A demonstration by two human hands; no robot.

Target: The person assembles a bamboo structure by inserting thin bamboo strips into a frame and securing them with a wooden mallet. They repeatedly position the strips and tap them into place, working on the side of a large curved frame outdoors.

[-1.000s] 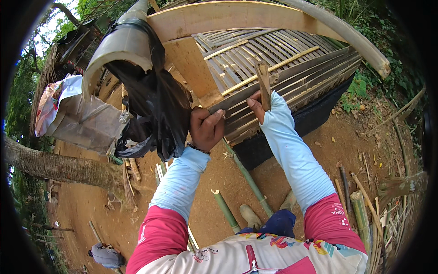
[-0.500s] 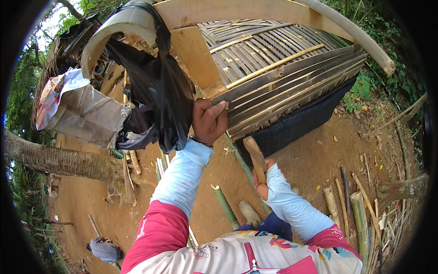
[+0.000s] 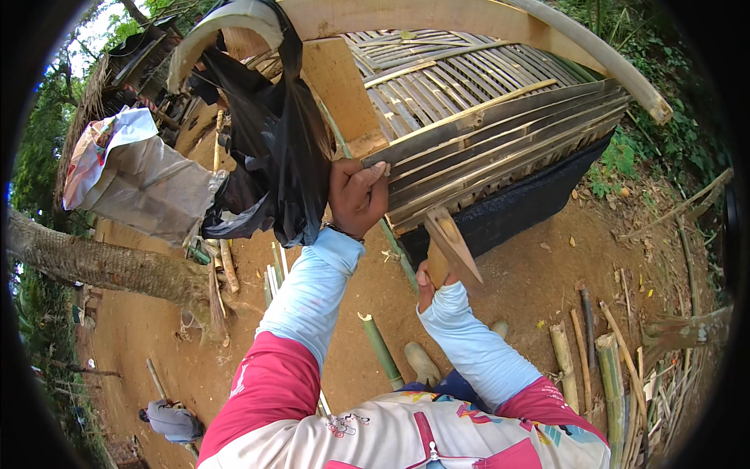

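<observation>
My left hand is closed on the left end of the upper edge slat of a bamboo panel, its thumb and fingers pinching the dark strip. Low beside the panel's left corner, my right hand grips a mallet-shaped piece of wood. The wood's head points up toward the lower slats, and whether it touches them I cannot tell. Split bamboo slats cover the panel's top, and black netting hangs beneath its near edge. A black plastic bag hangs just left of my left hand.
A curved bamboo pole and a wooden board cross above the panel. Clear plastic sheeting hangs at left, before a tree trunk. Bamboo poles stand at right. Another person bends over far left.
My right hand has lifted the mallet-shaped wood slightly toward the panel's edge and turned it, so its head now shows broadside. My left hand stays at the slat's end.
</observation>
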